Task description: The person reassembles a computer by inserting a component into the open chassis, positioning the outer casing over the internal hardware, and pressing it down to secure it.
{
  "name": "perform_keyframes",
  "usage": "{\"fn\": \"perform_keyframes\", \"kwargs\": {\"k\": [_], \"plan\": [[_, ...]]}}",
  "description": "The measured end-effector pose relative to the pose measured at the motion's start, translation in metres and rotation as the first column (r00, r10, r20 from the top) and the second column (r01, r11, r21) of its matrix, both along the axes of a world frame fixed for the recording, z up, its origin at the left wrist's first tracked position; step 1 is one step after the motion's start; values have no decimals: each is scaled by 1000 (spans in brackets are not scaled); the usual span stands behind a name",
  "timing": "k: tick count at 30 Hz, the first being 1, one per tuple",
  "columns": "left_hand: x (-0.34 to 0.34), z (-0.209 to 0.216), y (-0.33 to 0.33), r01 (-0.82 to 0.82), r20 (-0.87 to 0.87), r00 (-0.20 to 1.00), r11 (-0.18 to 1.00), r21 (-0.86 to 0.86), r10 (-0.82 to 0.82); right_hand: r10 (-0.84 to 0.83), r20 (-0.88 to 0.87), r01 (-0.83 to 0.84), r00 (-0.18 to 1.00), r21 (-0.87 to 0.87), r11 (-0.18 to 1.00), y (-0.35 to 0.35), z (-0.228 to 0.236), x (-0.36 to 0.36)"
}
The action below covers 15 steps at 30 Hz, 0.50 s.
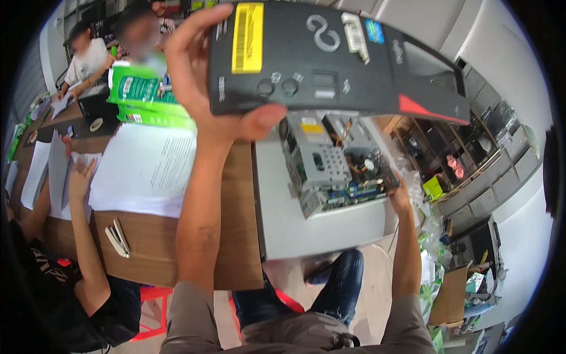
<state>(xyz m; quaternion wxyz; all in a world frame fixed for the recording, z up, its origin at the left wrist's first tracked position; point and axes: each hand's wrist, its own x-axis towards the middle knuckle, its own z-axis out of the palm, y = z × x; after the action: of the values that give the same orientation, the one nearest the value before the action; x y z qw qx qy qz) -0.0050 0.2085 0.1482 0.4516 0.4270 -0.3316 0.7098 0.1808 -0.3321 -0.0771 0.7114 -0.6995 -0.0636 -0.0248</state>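
My left hand [200, 100] is raised high, its fingers and thumb closed round the left end of a black computer front panel [371, 74]. The panel has a yellow label, round ports and a red corner, and it hangs close in front of the view. Behind and below it, an opened desktop computer case [321, 168] lies on a white table, with its metal drive cage, fan, cables and circuit board showing. At the case's right near corner, my right hand [401, 199] grips the edge; its fingertips are partly hidden.
Left of the white table [324, 239], a brown table carries paper stacks [144, 168], a stapler [118, 238] and green packs [138, 91]. Another person's hands [79, 174] handle sheets there. More people sit farther back. Plastic bags, a cardboard box [449, 298] and shelves stand at right.
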Motion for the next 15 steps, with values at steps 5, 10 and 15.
{"fn": "perform_keyframes", "kwargs": {"k": [5, 10, 15], "plan": [[23, -12, -6, -48, 21, 999, 998, 35, 47, 32, -30, -34, 999, -84, 996, 7, 4, -15], [46, -11, -8, 36, 174, 981, 962, 270, -86, 73, 10, -73, 997, -15, 997, 23, 12, -25], [57, -13, -9, 16, 193, 978, 954, 300, -77, 29, 23, -28, 999, -30, 999, 24, 16, -24]]}}
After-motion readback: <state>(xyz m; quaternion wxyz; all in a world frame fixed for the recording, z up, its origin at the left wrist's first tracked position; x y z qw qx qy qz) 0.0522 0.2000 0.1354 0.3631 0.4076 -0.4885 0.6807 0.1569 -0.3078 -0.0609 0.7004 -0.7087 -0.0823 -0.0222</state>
